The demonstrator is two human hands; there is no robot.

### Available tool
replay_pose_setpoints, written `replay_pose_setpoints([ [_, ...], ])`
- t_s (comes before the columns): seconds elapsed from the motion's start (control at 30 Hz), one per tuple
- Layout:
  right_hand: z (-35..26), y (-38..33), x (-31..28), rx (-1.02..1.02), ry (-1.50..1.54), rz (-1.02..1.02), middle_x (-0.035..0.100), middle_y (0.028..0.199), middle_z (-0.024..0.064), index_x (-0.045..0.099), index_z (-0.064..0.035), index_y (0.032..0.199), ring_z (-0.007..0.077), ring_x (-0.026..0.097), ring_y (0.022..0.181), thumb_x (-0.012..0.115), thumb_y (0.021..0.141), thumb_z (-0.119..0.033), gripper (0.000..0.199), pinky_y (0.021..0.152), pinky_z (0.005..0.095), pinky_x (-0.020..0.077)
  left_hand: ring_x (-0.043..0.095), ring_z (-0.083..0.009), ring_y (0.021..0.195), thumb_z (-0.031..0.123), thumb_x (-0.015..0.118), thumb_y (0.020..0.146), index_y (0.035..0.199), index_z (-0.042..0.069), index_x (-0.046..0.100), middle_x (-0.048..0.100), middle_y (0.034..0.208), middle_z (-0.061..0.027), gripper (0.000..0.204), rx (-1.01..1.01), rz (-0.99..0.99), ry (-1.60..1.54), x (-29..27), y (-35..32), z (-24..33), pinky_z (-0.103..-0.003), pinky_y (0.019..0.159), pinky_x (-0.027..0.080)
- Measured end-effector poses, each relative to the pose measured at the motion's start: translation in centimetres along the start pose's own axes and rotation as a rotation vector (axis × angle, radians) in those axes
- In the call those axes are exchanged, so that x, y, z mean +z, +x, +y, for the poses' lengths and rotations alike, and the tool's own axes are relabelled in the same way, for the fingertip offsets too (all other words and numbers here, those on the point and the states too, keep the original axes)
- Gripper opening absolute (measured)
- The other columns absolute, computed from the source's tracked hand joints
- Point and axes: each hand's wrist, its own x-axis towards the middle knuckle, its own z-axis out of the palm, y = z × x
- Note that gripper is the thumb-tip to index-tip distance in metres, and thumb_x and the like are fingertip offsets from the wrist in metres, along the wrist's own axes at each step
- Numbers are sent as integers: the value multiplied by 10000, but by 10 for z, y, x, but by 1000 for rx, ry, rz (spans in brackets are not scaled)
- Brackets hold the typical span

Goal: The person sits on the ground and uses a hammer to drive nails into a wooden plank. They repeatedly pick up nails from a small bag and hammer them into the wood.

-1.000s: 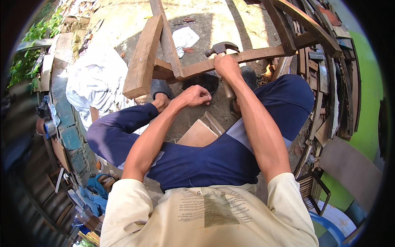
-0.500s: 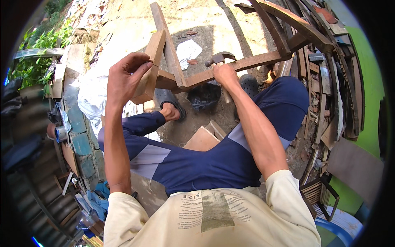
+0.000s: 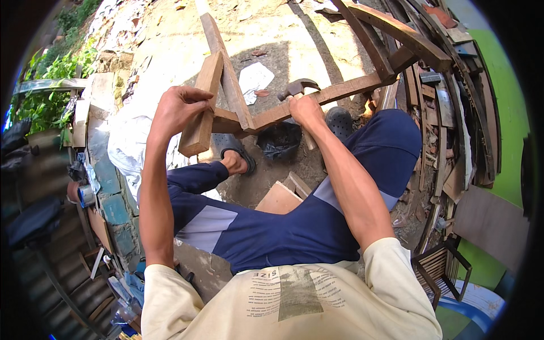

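A wooden frame lies across in front of my knees, its long bar (image 3: 345,89) running from the middle to the far right. At its left end a thick block (image 3: 198,131) is joined crosswise, beside a slanting slat (image 3: 225,68). My left hand (image 3: 180,109) is at the block's upper face, thumb and fingertips pinched together; whatever is between them is too small to make out. In my right hand (image 3: 306,111) is a claw hammer (image 3: 299,86), gripped by its handle, head up beside the long bar. The handle's lower end shows below my fist.
Below the frame are a black plastic bag (image 3: 280,140) and wood offcuts (image 3: 280,197) between my legs. White cloth (image 3: 127,136) lies at the left by a block wall (image 3: 115,209). Stacked planks (image 3: 445,130) line the right, with a wooden chair (image 3: 439,269) nearer.
My left hand has shifted slightly right and down, its fingertips now closer together at the block. The hammer in my right hand has moved a little left, and its head has turned.
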Motion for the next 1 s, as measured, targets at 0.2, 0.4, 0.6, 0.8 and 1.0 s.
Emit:
replay_pose_setpoints([
  [0.2, 0, -2, -1, -3, 18, 13, 632, 1262, 270, 677, 46, 1172, 401, 606, 1193, 542, 957, -445, 553, 1001, 467, 477, 735, -212, 848, 121, 732, 809, 1058, 32, 765, 761, 962, -139, 266, -10, 55, 9, 5, 3, 16, -325, 811, 565],
  [0.4, 0, -5, -2, -25, 29, 25, 645, 1236, 265, 685, 38, 1153, 408, 613, 1172, 544, 955, -443, 539, 984, 470, 485, 743, -246, 850, 150, 715, 822, 1040, 25, 765, 755, 953, -158, 256, -13, 95, 123, 5, -3, 17, -330, 815, 565],
  [0.6, -1, -5, -1, -29, 7, 10, 653, 1225, 259, 689, 38, 1143, 405, 617, 1167, 544, 955, -441, 534, 982, 472, 487, 736, -288, 841, 153, 696, 833, 1030, 27, 765, 745, 936, -170, 244, 36, 135, 207, 9, -7, 18, -344, 814, 559],
  [0.8, 10, 5, 6, -60, 33, 77, 654, 1149, 313, 692, 77, 1082, 448, 622, 1120, 554, 929, -456, 571, 967, 487, 491, 713, -315, 832, 123, 668, 862, 1029, 25, 746, 714, 945, -144, 209, 242, 188, 194, 38, -33, 55, -375, 789, 555],
  [1.0, 2, -4, -2, -32, -20, -3, 670, 1173, 272, 692, 41, 1123, 395, 644, 1124, 627, 902, -460, 552, 953, 467, 509, 667, -372, 877, 61, 586, 861, 979, 41, 723, 662, 970, -158, 182, 367, -236, 27, 161, -68, 56, -456, 763, 546],
])
